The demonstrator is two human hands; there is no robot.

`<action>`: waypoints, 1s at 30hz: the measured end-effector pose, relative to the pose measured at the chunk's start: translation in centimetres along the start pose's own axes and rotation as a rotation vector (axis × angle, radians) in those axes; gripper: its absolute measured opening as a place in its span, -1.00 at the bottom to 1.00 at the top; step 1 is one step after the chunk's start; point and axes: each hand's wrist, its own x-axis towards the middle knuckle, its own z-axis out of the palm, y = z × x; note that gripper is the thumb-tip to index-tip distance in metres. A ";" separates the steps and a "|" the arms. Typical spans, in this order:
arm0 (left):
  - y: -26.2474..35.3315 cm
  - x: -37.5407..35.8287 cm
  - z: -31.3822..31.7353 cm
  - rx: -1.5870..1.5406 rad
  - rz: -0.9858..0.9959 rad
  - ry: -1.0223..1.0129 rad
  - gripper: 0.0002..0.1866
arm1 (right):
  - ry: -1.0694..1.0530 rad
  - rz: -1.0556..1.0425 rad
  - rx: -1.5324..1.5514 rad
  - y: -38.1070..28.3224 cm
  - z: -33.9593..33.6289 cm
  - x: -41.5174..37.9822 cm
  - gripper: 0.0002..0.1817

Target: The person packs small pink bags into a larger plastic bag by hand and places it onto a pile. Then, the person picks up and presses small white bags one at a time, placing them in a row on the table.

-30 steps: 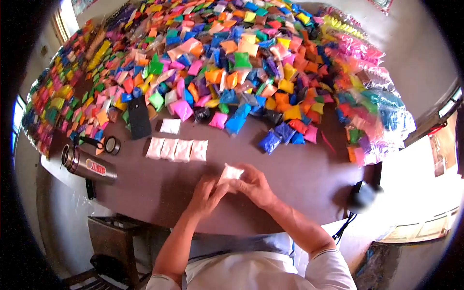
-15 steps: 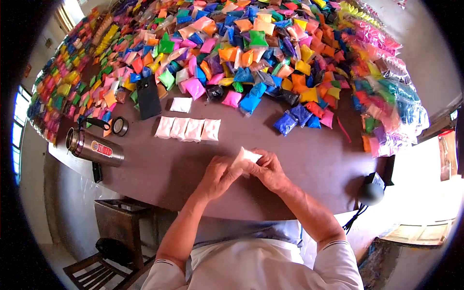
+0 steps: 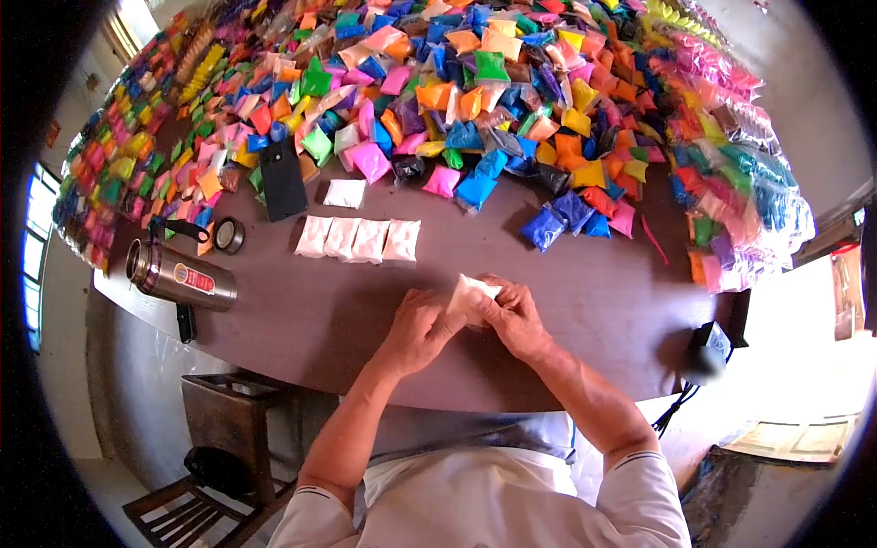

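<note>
A small pale, whitish packet (image 3: 465, 294) is held between both hands above the near part of the table. My left hand (image 3: 421, 331) grips its left side, fingers curled behind it. My right hand (image 3: 514, 317) pinches its right side, thumb lying across the front. Beyond the hands, a row of several similar pale packets (image 3: 357, 239) lies side by side on the brown table (image 3: 301, 310). One more white packet (image 3: 344, 193) sits just behind that row.
A great heap of coloured packets (image 3: 457, 100) covers the far side. On the left are a steel flask (image 3: 187, 277), its round lid (image 3: 228, 235) and a black phone-like slab (image 3: 283, 180). Blue packets (image 3: 545, 227) lie at the heap's front; a dark device with cables (image 3: 708, 352) is at the right edge.
The packet has turned slightly in my hands, and my right thumb has shifted onto its front. The head view has moved a little. The row of packets stays put.
</note>
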 end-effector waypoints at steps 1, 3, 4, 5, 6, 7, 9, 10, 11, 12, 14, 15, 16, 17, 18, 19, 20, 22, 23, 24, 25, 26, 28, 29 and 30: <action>-0.3 0.0 0.0 -0.040 -0.010 0.012 -0.67 | -0.022 -0.026 0.025 -0.2 0.1 0.0 -0.68; -0.6 -0.2 0.2 -0.048 -0.020 0.018 -0.67 | -0.026 -0.005 0.026 0.0 -0.1 0.0 -0.67; -0.6 -0.2 0.2 -0.059 -0.032 0.026 -0.67 | -0.031 0.018 0.024 0.0 -0.1 -0.1 -0.66; -0.6 -0.3 0.2 -0.058 -0.031 0.024 -0.67 | -0.029 0.017 0.025 -0.1 -0.1 -0.1 -0.66; -0.5 -0.3 0.3 -0.047 -0.032 0.020 -0.66 | -0.013 0.031 0.028 -0.5 0.1 -0.1 -0.66; -0.4 -0.3 0.3 -0.035 -0.034 0.016 -0.66 | 0.003 0.045 0.029 -0.7 0.3 -0.1 -0.66; -0.3 -0.3 0.3 -0.001 -0.026 0.014 -0.66 | 0.029 0.039 -0.005 -0.5 0.2 -0.1 -0.67; -0.3 -0.3 0.3 0.035 -0.019 0.013 -0.66 | 0.054 0.033 -0.039 -0.4 0.1 -0.1 -0.68; -0.1 -0.3 0.3 0.035 -0.019 0.013 -0.66 | 0.054 0.033 -0.039 -0.5 0.2 0.0 -0.68; 0.1 -0.2 0.1 0.038 -0.018 0.013 -0.65 | 0.063 0.016 -0.049 -0.6 0.4 0.0 -0.70; 0.2 -0.2 0.0 0.045 -0.015 0.013 -0.64 | 0.070 -0.003 -0.057 -0.4 0.1 0.0 -0.70; 0.2 -0.2 -0.1 0.016 -0.029 0.012 -0.62 | 0.005 0.024 -0.043 -0.2 -0.5 0.0 -0.71; 0.1 -0.1 -0.1 -0.014 -0.044 0.011 -0.60 | -0.060 0.051 -0.029 0.0 -0.9 0.0 -0.72; 0.3 -0.1 -0.2 -0.012 -0.044 0.011 -0.60 | -0.061 0.050 -0.029 0.3 -0.8 0.0 -0.72; 0.5 0.1 -0.3 -0.054 -0.031 0.007 -0.59 | -0.045 0.034 0.009 -0.1 -0.3 0.0 -0.74; 0.6 0.2 -0.3 -0.095 -0.017 0.002 -0.57 | -0.029 0.019 0.046 -0.4 0.0 0.0 -0.75; 0.6 0.3 -0.3 -0.096 -0.018 0.000 -0.57 | -0.028 0.019 0.047 -0.2 -0.1 0.1 -0.75; 0.7 0.3 -0.2 -0.048 -0.012 -0.024 -0.56 | -0.046 0.001 0.025 0.1 -0.7 0.3 -0.78; 0.7 0.4 -0.3 -0.047 -0.011 -0.024 -0.56 | -0.047 0.001 0.025 0.2 -0.7 0.3 -0.78; 0.8 0.4 -0.4 -0.043 -0.009 -0.029 -0.57 | -0.042 0.000 0.076 0.2 -0.7 0.2 -0.79; 0.9 0.4 -0.5 -0.038 -0.007 -0.034 -0.58 | -0.038 -0.001 0.127 0.3 -0.6 0.2 -0.80; 0.9 0.4 -0.5 -0.036 -0.007 -0.034 -0.58 | -0.039 -0.001 0.128 0.5 -1.0 0.2 -0.80; 0.9 0.4 -0.3 -0.037 0.003 -0.001 -0.61 | -0.172 0.103 0.333 0.5 -2.0 0.5 -0.79; 0.8 0.4 -0.2 -0.035 0.003 -0.001 -0.61 | -0.173 0.102 0.334 0.5 -2.2 0.5 -0.79; 0.7 0.4 -0.1 -0.112 -0.018 -0.018 -0.63 | -0.184 0.122 0.362 0.0 -2.1 0.5 -0.75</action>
